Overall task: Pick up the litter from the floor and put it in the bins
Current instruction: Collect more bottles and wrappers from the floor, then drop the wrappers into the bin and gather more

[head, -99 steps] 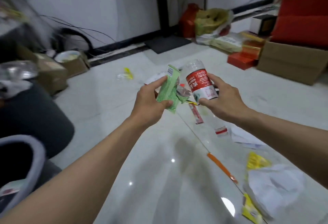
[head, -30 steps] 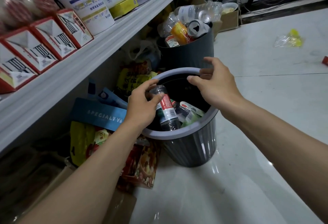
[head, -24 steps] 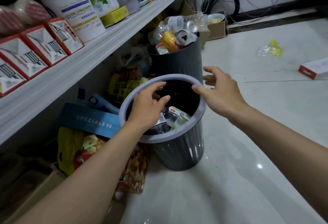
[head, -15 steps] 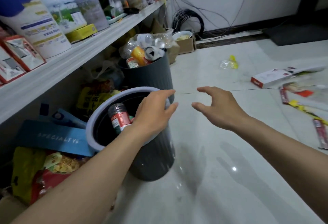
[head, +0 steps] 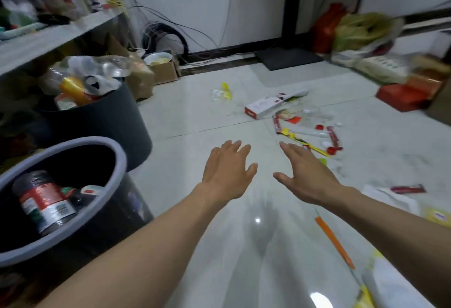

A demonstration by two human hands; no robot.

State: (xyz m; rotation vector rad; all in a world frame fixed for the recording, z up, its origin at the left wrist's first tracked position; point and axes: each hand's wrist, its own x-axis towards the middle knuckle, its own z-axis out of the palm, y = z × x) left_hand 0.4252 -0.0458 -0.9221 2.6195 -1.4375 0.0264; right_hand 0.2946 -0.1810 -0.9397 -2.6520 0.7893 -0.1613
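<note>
- Head view: both hands are spread flat and hold nothing. The left hand (head: 228,171) and right hand (head: 306,173) hover over bare floor (head: 219,246).
- To do this reach well, I would pick one piece per hand and pinch the flat wrappers by an edge.
- The litter (head: 307,134) lies just beyond the right hand's fingertips; the white box (head: 262,107) lies farther ahead.
- The near bin (head: 119,158) stands well to the left of the left hand.

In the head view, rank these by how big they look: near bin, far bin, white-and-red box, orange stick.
1. near bin, nearest the camera and cut off by the frame
2. far bin
3. white-and-red box and orange stick: similar length, box farther away, so unranked
</note>
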